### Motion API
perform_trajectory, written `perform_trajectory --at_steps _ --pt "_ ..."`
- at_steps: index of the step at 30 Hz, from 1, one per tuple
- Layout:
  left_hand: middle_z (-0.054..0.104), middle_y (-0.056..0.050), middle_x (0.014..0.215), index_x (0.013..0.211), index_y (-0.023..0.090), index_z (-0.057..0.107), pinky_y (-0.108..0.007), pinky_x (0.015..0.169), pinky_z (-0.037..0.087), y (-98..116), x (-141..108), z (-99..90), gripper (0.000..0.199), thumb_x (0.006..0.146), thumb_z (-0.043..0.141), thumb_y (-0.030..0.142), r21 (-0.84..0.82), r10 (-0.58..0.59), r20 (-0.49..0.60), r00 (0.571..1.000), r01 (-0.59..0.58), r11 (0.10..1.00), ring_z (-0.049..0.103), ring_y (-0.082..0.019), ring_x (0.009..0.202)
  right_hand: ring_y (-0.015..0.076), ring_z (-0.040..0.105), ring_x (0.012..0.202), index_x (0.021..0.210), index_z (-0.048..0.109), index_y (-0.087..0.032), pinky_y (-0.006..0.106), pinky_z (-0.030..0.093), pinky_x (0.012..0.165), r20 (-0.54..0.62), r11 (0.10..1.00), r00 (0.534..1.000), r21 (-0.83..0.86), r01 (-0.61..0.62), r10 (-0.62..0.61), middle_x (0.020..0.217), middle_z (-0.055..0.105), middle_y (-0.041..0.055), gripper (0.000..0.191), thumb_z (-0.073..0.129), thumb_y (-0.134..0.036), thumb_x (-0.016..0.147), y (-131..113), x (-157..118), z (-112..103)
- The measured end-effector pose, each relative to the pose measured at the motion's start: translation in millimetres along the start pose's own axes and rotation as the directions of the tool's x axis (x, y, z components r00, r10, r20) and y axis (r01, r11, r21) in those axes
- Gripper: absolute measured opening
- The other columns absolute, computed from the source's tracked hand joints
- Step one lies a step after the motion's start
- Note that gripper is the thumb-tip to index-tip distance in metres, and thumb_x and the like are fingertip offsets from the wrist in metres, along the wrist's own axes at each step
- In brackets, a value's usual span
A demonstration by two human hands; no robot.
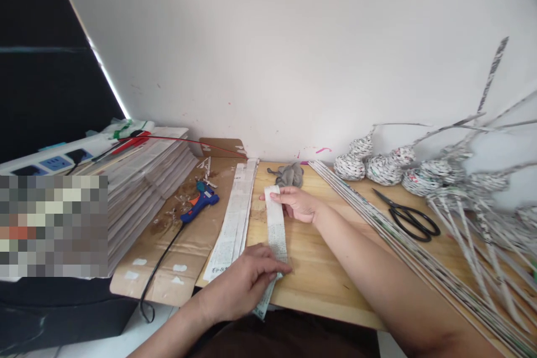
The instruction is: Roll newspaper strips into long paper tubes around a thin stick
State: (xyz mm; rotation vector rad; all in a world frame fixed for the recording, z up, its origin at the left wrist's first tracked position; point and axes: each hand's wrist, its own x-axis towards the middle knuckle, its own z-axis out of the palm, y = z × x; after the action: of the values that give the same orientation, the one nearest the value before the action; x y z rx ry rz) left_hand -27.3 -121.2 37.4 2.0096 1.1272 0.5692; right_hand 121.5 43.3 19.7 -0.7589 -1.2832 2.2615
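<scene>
A long newspaper strip (276,229) runs toward me over the wooden table, its near end hanging past the front edge. At its far end, my right hand (298,205) pinches it, thumb on top and fingers behind. My left hand (251,278) closes on the lower part, index finger lying across the paper; the thumb is partly hidden. Just left of the strip lies a pile of similar newspaper strips (235,215). A crumpled grey cloth (291,174) rests beyond my right hand.
A blue glue gun (200,202) lies on cardboard (197,254) at left, beside a tall newspaper stack (146,179) with a power strip (59,163). To the right are rolled paper rods (364,213), black scissors (413,222) and several woven paper pieces (350,166) against the wall.
</scene>
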Motion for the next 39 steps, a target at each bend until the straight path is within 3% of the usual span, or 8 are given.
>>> perform_trajectory --at_steps 5,7,11,19,25,29,32,39 --pt "0.063 -0.006 0.093 0.106 0.024 0.067 -0.031 0.081 0.043 -1.8 -3.8 -5.2 0.029 0.085 0.050 0.034 -0.111 -0.071 0.011 0.997 0.071 0.991 0.056 -0.019 0.088 0.0133 0.062 0.063 0.078 0.067 -0.011 0.025 0.052 0.059 -0.176 0.992 0.978 -0.087 0.096 -0.110 0.074 0.068 0.0054 0.030 0.079 -0.032 0.061 0.9 1.8 3.0" --pt "0.064 -0.006 0.091 0.104 0.023 0.068 -0.031 0.079 0.044 -7.0 -1.3 -10.6 0.029 0.081 0.056 0.037 -0.220 -0.157 -0.107 0.982 0.131 0.967 0.057 -0.018 0.084 0.0133 0.062 0.063 0.079 0.067 -0.011 0.026 0.051 0.060 -0.193 0.981 0.966 -0.126 0.150 -0.172 0.075 0.068 0.0046 0.034 0.081 -0.033 0.057 2.8 2.3 6.9" --pt "0.062 -0.007 0.100 0.108 0.020 0.061 -0.029 0.073 0.047 -20.2 11.1 -21.5 0.038 0.075 0.063 0.038 -0.470 -0.373 -0.437 0.819 0.146 0.871 0.057 -0.020 0.091 0.0130 0.060 0.064 0.084 0.066 -0.013 0.024 0.047 0.059 -0.198 0.939 0.935 -0.240 0.246 -0.296 0.076 0.067 0.0020 0.041 0.082 -0.035 0.053 8.4 2.8 17.0" --pt "0.054 0.001 0.071 0.086 0.015 0.057 -0.018 0.047 0.045 -30.5 25.4 -16.1 0.027 0.074 0.066 0.038 -0.821 -0.535 -0.343 0.772 0.030 0.570 0.048 -0.007 0.055 0.0091 0.050 0.054 0.071 0.063 -0.013 0.021 0.038 0.052 -0.143 0.916 0.940 -0.312 0.253 -0.309 0.060 0.059 -0.0039 0.037 0.079 -0.042 0.054 12.2 3.1 22.6" --pt "0.052 0.002 0.067 0.084 0.017 0.052 -0.013 0.036 0.030 -22.9 0.2 -53.0 0.019 0.077 0.064 0.030 -0.892 -0.541 -0.371 0.755 -0.128 0.433 0.048 -0.006 0.050 0.0099 0.053 0.051 0.072 0.061 -0.014 0.024 0.044 0.052 -0.152 0.952 0.957 -0.223 0.209 -0.245 0.063 0.060 -0.0010 0.038 0.074 -0.048 0.062 8.9 4.3 15.4" --pt "0.043 0.004 0.061 0.073 0.016 0.050 -0.017 0.049 0.039 -4.1 -21.1 -78.7 0.015 0.081 0.059 0.024 -0.904 -0.387 -0.401 0.830 -0.289 0.316 0.044 -0.006 0.052 0.0103 0.055 0.052 0.076 0.065 -0.012 0.026 0.048 0.054 -0.055 0.956 0.972 -0.202 0.211 -0.226 0.066 0.060 0.0012 0.038 0.071 -0.049 0.065 8.5 2.2 17.5" --pt "0.043 0.002 0.060 0.066 0.014 0.050 -0.023 0.056 0.043 11.5 -36.9 -90.0 0.024 0.083 0.057 0.030 -0.876 -0.258 -0.432 0.864 -0.334 0.349 0.044 -0.009 0.056 0.0099 0.057 0.054 0.081 0.069 -0.011 0.024 0.047 0.056 0.082 0.941 0.975 -0.257 0.220 -0.206 0.068 0.061 0.0020 0.038 0.068 -0.047 0.071 6.9 -3.8 23.6" --pt "0.050 -0.001 0.061 0.063 0.018 0.053 -0.029 0.057 0.047 53.4 -57.6 -104.8 0.034 0.065 0.070 0.047 -0.818 -0.312 -0.535 0.785 -0.388 0.425 0.051 -0.016 0.062 0.0107 0.061 0.071 0.103 0.066 -0.013 0.025 0.047 0.072 0.535 0.909 0.842 -0.386 0.161 0.078 0.086 0.064 0.0052 0.036 0.066 -0.038 0.076 2.8 -24.2 49.7"
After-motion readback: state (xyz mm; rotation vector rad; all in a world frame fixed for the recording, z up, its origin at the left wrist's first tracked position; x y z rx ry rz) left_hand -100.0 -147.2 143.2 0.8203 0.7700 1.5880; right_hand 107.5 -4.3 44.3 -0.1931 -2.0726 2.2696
